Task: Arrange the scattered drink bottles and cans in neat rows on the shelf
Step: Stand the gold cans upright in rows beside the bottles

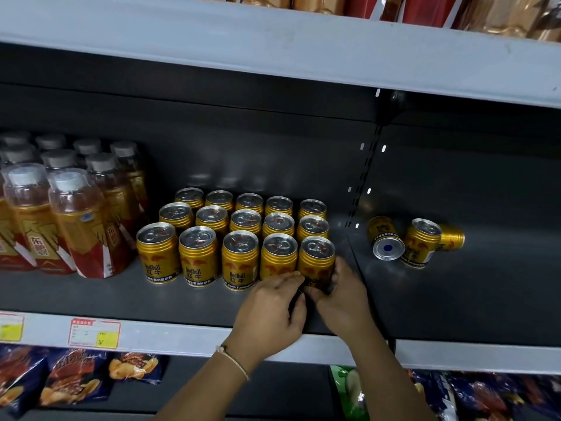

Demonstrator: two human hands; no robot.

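Fifteen gold cans (243, 235) standing upright in three rows of five, mid shelf (182, 299), pretty tidy. Both hands at the near-right corner can (315, 262): right hand (343, 296) curled around its lower right side, grip clearly grasping it; left hand (270, 311) touching the front near the base, fingers bent against it, so grasping too as far as visible. Three more cans further right, past the shelf joint: one tipped on its side (386, 242) with base facing near, one tilted (420, 243), one lying behind it (453, 237). Orange bottles (76, 220) with grey caps packed at far left. Price tag (94, 333) on the shelf's near edge.
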